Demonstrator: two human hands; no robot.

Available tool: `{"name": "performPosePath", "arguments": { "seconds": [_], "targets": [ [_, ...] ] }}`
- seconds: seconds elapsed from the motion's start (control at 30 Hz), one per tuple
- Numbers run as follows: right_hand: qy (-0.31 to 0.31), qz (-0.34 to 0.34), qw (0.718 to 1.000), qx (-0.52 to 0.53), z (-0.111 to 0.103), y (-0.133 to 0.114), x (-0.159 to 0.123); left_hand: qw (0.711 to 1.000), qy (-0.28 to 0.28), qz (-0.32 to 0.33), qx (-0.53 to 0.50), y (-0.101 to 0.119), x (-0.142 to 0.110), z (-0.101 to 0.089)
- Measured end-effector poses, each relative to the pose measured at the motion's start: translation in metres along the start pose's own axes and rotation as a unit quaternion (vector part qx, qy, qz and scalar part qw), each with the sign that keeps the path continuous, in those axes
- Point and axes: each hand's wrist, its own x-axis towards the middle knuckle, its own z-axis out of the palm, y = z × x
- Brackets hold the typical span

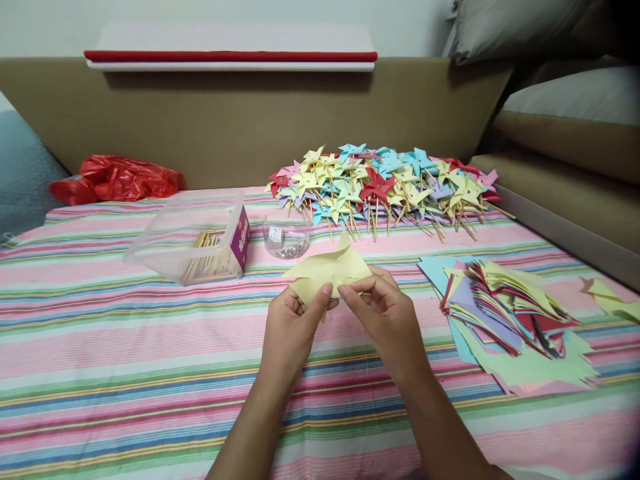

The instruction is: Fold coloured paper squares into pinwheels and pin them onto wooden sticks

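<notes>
A pale yellow paper pinwheel [333, 267] is held up between my two hands, above the striped cloth. My left hand [299, 313] pinches its lower left part, the thumb lying on the front near the middle. On the other side my right hand [383, 303] grips the lower right edge between thumb and fingers, its thumb tip close to the left one. Some paper blades are folded over and others stand out at the top and left. Whether a stick or pin is behind the paper is hidden.
Behind stand a clear plastic box [175, 230] of wooden sticks and a small clear tub [287, 233] of metal bits. Finished pinwheels [377, 187] heap at the back. Cut coloured paper [505, 307] lies right, a red plastic bag [120, 180] back left, cushions [570, 100] far right.
</notes>
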Motion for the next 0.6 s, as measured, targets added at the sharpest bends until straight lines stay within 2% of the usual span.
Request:
{"name": "performPosePath", "arguments": {
  "seconds": [0.4,0.53,0.6],
  "targets": [
    [0.005,0.007,1.0,-0.009,0.0013,-0.0017,-0.0027,1.0,0.014,0.004,0.006,0.0009,0.0001,0.0015],
    [0.059,0.001,0.997,0.055,0.0023,-0.0022,-0.0019,1.0,0.013,0.008,0.001,0.001,0.0003,0.0011],
    [0.075,0.021,0.993,0.086,-0.0003,-0.0055,-0.0011,1.0,-0.001,0.01,0.006,0.0034,0.0008,-0.0005]
  ]
}}
